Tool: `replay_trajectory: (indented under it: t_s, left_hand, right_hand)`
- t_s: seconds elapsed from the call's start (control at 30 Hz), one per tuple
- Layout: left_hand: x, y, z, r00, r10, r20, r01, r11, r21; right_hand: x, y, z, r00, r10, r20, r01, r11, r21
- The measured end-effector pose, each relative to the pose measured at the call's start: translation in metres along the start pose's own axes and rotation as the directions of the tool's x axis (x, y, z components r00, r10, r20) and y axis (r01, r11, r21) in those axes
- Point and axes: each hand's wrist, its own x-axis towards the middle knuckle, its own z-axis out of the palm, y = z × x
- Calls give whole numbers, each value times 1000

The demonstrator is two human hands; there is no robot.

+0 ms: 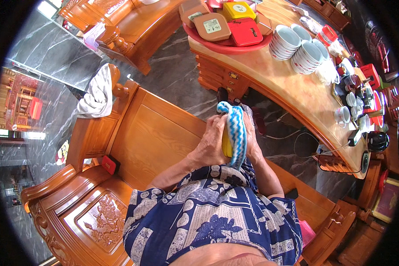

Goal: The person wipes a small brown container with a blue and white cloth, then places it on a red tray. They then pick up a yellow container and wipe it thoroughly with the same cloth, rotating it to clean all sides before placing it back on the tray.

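My left hand and my right hand are raised in front of my body, one on each side of a blue and white zigzag-patterned knitted item. Both hold it, and a yellow object shows between it and my left hand. The knitted piece hangs in a long strip, with a folded or knotted end at the top. My fingertips are mostly hidden behind it. What the yellow object is, I cannot tell.
A carved wooden bench surrounds me. Ahead, a stone-topped table bears a red basin of flat boxes, stacked bowls, cups and a black kettle. A grey cloth drapes the bench's armrest.
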Motion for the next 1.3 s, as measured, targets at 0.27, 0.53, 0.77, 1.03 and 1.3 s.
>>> replay_trajectory:
  t_s: [0.27,0.53,0.77,1.03,1.3]
  left_hand:
    - [-4,1,7,998,54,37,-58,994,98]
    - [1,-10,4,999,-36,16,36,999,8]
    - [5,-27,8,998,12,-69,-12,1000,-1]
    - [8,-49,0,994,-69,-84,73,996,43]
    - [9,-28,-6,997,15,-71,-14,1000,12]
  right_hand:
    - [7,34,8,937,326,129,-312,608,730]
    - [-11,59,24,970,237,-42,-225,954,197]
    - [-24,20,24,1000,28,14,-23,954,-300]
    - [-31,-28,35,995,-51,83,78,926,-369]
    - [-20,0,29,981,104,162,-54,958,-283]
